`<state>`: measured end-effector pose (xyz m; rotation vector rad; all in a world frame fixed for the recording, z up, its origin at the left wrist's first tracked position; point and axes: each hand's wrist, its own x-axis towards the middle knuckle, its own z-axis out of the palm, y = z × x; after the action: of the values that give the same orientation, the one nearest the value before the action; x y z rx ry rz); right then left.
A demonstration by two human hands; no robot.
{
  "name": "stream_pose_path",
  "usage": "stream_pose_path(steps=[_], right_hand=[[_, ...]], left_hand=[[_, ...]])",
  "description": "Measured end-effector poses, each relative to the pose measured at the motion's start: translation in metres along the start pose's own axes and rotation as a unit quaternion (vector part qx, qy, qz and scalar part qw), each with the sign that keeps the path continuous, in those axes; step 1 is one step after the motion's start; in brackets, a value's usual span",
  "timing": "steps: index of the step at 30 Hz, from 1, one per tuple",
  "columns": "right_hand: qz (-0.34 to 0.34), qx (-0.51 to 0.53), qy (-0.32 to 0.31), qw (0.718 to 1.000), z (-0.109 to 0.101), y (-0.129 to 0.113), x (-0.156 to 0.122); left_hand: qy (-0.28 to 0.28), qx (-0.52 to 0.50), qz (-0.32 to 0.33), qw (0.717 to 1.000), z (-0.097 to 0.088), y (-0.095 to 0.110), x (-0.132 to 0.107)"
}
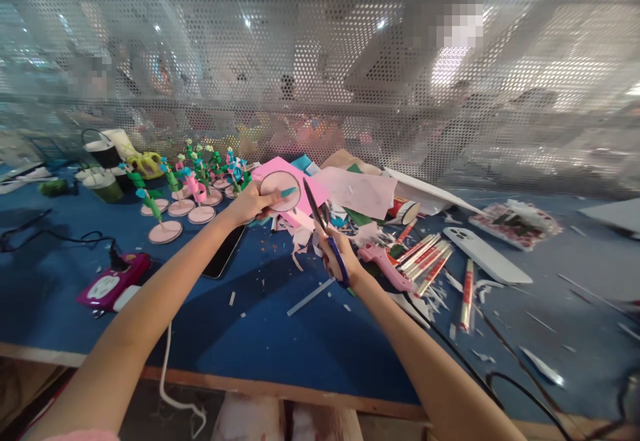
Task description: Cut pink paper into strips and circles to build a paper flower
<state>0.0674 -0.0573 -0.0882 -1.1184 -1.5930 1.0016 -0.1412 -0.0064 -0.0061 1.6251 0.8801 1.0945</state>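
Observation:
My left hand pinches a pale round disc with a dark rim, its thumb lying across the face. Bright pink paper shows behind the disc; whether the fingers grip it too is hidden. To the right, my right hand is closed round scissors with blue handles. Their dark blades point up and away, close beside the disc's right edge. Left of my left hand stand several small paper flowers on round pale bases.
Paper scraps and a pink glue gun lie near my right hand, with several red-and-gold sticks and a white phone beyond. A black phone and purple power strip lie left. A perforated metal screen backs the table.

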Motion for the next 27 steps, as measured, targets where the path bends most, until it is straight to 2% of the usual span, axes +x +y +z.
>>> stream_pose_path(steps=[3,6,12,17,23,27], right_hand=[[0.037,0.027,-0.026,0.999,0.002,0.004,0.002],[0.063,0.056,-0.041,0.996,0.003,0.006,0.004],[0.04,0.039,-0.038,0.998,-0.002,0.012,0.009],[0.025,0.013,-0.035,0.999,-0.011,0.015,0.011],[0.027,0.008,-0.063,0.998,-0.008,0.014,0.011],[0.04,-0.057,-0.043,0.997,-0.009,0.008,0.011]], left_hand=[[0.003,0.003,-0.014,1.0,-0.001,-0.003,0.003],[0.019,-0.036,-0.035,0.999,-0.001,-0.015,0.008],[0.045,-0.12,-0.074,0.989,0.006,-0.041,0.014],[0.053,-0.128,-0.102,0.985,0.014,-0.038,0.009],[0.053,-0.115,-0.102,0.987,0.018,-0.029,0.006],[0.076,-0.04,-0.141,0.986,0.011,-0.028,0.012]])
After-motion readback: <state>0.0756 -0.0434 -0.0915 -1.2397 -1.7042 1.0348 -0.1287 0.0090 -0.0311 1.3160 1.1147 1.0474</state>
